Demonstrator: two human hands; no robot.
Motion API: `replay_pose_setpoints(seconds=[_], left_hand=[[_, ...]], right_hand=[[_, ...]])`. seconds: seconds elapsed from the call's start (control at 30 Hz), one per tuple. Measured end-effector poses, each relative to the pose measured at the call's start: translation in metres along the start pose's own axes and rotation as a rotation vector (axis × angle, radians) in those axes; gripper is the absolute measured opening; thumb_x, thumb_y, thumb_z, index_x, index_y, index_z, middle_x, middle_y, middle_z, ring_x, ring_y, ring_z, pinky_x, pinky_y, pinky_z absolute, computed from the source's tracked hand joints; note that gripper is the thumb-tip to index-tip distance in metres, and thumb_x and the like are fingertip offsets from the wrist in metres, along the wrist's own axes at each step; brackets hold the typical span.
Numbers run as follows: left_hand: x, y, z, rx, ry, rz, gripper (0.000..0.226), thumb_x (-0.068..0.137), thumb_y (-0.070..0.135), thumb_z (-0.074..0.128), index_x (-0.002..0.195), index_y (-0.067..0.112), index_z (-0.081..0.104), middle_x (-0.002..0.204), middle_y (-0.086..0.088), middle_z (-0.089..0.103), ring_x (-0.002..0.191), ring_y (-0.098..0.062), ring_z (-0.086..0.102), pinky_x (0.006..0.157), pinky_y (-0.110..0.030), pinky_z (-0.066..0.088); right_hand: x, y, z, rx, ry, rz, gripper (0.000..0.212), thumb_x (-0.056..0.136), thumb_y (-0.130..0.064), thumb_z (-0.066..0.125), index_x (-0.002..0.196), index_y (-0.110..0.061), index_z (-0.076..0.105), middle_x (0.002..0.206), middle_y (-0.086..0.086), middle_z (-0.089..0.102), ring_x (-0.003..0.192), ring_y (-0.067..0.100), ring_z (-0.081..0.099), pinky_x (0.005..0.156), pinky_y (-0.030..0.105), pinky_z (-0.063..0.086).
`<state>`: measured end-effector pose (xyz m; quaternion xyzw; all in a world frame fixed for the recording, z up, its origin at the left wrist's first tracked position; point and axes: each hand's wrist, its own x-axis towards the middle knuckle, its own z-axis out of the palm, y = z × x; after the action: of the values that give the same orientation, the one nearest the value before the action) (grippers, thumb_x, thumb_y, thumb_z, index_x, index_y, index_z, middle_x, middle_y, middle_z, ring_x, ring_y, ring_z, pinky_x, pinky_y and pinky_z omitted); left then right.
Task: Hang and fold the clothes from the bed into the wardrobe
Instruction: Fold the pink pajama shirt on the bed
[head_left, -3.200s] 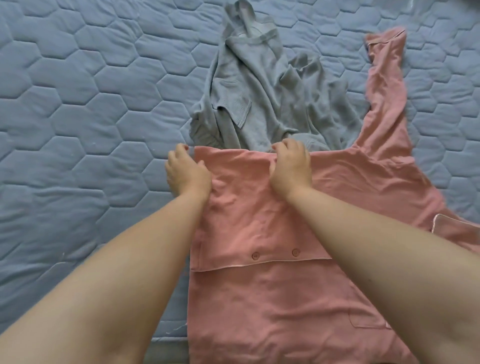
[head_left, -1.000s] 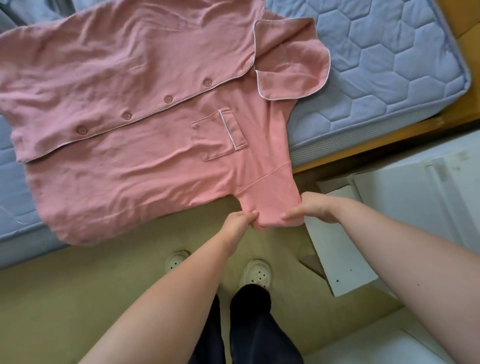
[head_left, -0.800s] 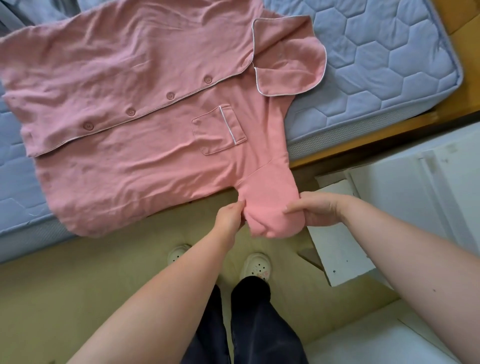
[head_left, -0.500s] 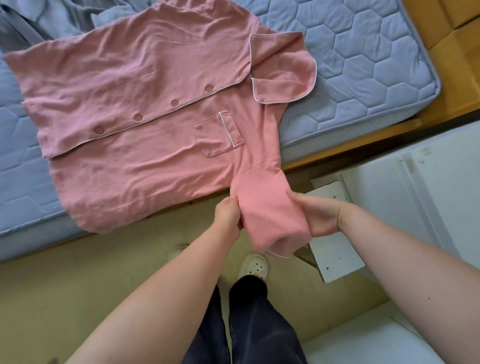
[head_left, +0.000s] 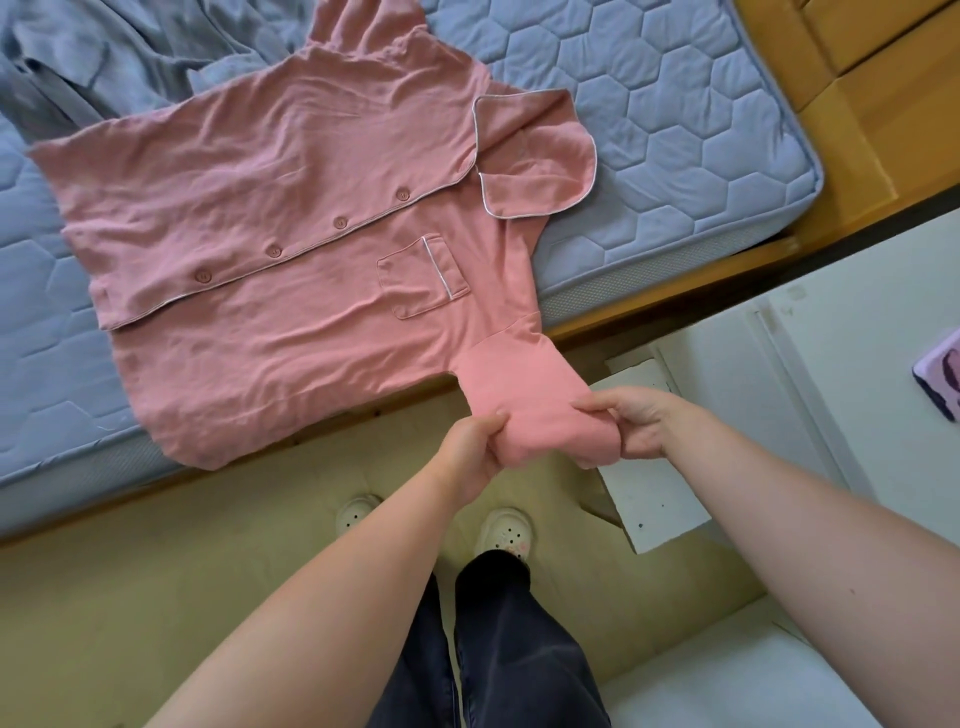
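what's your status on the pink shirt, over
Left hand and right hand both grip the sleeve, held off the mattress edge. Pink shirt lies buttoned, front up. Grey garment bunched beyond it, clear of the hands.

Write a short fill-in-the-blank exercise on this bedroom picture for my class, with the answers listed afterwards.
1. The left hand and the right hand both grip one ____ of the pink pajama shirt.
2. The shirt front shows ____ buttons.
3. The chest pocket is trimmed with ____ piping.
Missing words: sleeve; four; white.
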<state>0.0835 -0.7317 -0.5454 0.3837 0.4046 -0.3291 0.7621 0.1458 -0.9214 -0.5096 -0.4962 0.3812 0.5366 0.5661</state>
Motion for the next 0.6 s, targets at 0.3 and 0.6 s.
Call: replay_pose_setpoints(seconds=[0.3,0.6], left_hand=[[-0.011,0.002,-0.012,-0.044,0.184,-0.112,0.014,0.102,0.015,0.042,0.114,0.01,0.048,0.107,-0.01,0.061,0.106,-0.03,0.057,0.098,-0.051,0.045],[-0.025,0.009,-0.023,0.938,0.528,0.478,0.022,0.086,0.008,0.049,0.104,0.017,0.058,0.085,0.005,0.057,0.084,-0.019,0.055,0.076,-0.031,0.045]], right_hand=[[-0.005,0.016,-0.007,-0.476,-0.018,-0.019,0.044,0.078,-0.031,0.071,0.112,-0.007,0.057,0.107,0.005,0.06,0.104,0.018,0.053,0.111,0.038,0.031],[-0.013,0.008,0.025,-0.359,0.05,-0.226,0.026,0.096,-0.02,0.052,0.101,0.005,0.058,0.083,0.017,0.058,0.077,0.026,0.055,0.072,0.034,0.047]])
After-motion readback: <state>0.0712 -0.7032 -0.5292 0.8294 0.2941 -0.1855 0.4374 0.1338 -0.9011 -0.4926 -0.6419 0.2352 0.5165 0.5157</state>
